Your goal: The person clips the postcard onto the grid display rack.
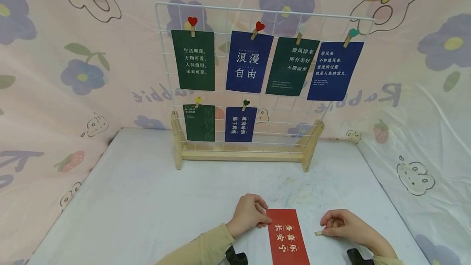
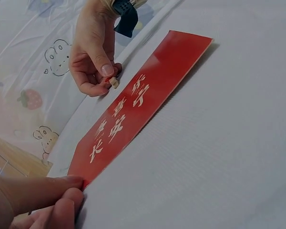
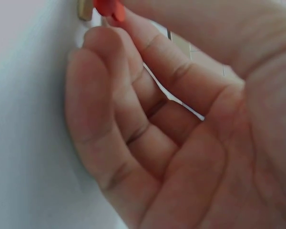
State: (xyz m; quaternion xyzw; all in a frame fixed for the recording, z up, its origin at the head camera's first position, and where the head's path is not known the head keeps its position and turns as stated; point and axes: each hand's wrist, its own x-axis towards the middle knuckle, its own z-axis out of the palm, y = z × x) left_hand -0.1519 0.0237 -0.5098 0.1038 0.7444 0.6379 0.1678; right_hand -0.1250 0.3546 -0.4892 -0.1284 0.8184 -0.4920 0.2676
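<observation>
A red card (image 1: 287,236) with pale characters lies at the front of the white table, raised slightly along its edge in the left wrist view. My left hand (image 1: 250,212) pinches its upper left corner between thumb and fingers. To the right of the card, my right hand (image 1: 340,226) holds a small wooden clothespin (image 1: 318,233) between thumb and fingertips. A red piece (image 3: 109,8) on that clothespin shows at the top of the right wrist view, partly covered by the fingers.
Behind the hands stands a white wire grid rack (image 1: 220,97) on a wooden base (image 1: 243,156). Green cards (image 1: 193,60) and blue cards (image 1: 250,62) hang from it by clothespins, several with heart shapes. A patterned cloth (image 1: 121,52) hangs behind the table (image 1: 147,199).
</observation>
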